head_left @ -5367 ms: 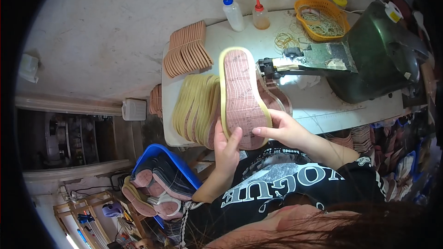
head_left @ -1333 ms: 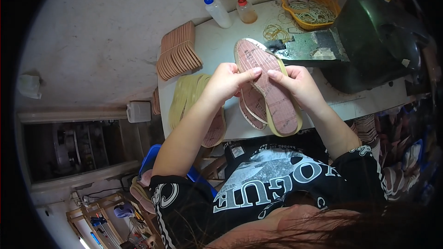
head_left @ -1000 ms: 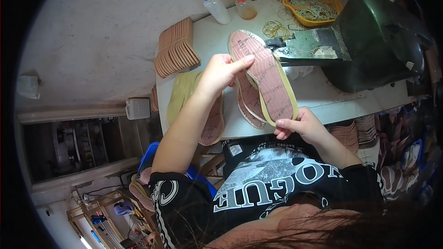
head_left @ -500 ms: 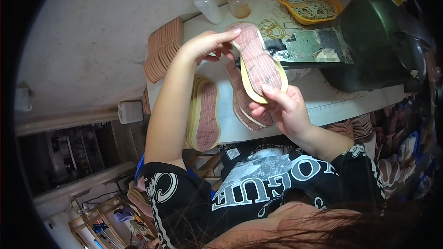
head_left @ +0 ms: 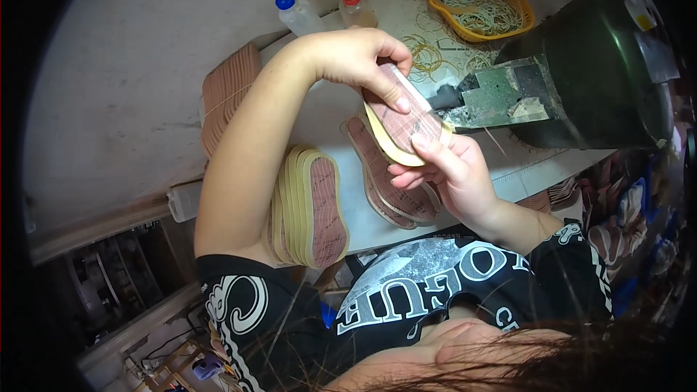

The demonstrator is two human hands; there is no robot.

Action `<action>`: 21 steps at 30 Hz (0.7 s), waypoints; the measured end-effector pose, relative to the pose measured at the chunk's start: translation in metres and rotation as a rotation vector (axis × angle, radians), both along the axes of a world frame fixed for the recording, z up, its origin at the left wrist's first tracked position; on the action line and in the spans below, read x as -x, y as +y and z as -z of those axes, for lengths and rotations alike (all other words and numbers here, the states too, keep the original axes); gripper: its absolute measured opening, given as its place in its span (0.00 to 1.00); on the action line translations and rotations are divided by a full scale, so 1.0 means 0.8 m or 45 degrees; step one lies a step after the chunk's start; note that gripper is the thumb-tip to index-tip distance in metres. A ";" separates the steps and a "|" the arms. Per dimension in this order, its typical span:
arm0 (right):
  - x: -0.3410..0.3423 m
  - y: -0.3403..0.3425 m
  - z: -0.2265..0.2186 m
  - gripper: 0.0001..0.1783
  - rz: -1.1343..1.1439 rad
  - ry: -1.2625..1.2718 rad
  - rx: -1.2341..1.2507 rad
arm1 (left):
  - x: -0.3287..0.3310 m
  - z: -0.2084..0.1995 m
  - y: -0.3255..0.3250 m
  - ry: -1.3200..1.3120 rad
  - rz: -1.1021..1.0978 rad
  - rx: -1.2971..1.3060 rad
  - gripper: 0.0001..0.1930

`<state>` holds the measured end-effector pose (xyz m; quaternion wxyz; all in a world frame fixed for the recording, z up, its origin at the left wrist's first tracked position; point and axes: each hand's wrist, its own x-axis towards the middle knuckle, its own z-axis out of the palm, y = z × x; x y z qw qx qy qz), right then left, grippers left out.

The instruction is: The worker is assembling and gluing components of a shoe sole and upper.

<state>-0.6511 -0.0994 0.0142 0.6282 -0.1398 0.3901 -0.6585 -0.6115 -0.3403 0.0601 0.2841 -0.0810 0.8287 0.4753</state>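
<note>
Both my hands hold one pink, striped insole with a pale yellow layer showing along its edge. My left hand is closed over the far half, its thumb on top, so that end is mostly hidden. At the near end, my right hand pinches it, thumb above and fingers beneath. The insole's right edge lies close to the black head of a green machine; I cannot tell whether they touch. Below the insole, a few pink insoles overlap on the white table.
Yellow-edged insoles lie fanned at the left, near a tall insole stack. Behind are a blue-capped bottle, a red-tipped bottle, loose bands and an orange basket. A dark green housing stands right.
My left hand has moved from the insole's far tip toward its middle and now wraps over it. My right hand keeps its pinch. The whole view has shifted slightly.
</note>
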 end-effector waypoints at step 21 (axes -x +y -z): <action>0.021 0.003 -0.013 0.22 -0.142 0.052 -0.071 | -0.086 -0.028 0.100 -0.038 -0.538 0.358 0.19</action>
